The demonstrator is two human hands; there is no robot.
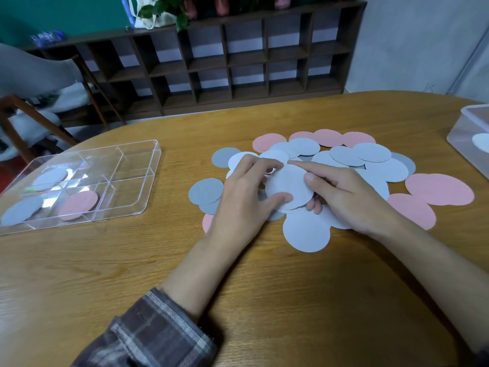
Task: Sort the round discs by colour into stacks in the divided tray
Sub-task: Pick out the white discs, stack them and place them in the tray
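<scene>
Hands meet mid-counter [105, 274]: left hand [246, 194] and right hand [346, 197] both pinch a pale disc stack [287, 185] over the loose pile [370, 152] of pink, grey and pale discs. Divided tray [156, 154] sits well left, holding a few discs.

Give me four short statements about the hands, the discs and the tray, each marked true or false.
1. The left hand and the right hand both grip a stack of pale round discs. True.
2. The clear plastic divided tray holds no discs. False: several lie in it, among them a pink round disc.
3. The tray sits to the left of the loose pile of discs on the wooden table. True.
4. Every disc in the loose pile is pink. False: it also holds pale discs and grey ones, such as the grey disc.
</scene>
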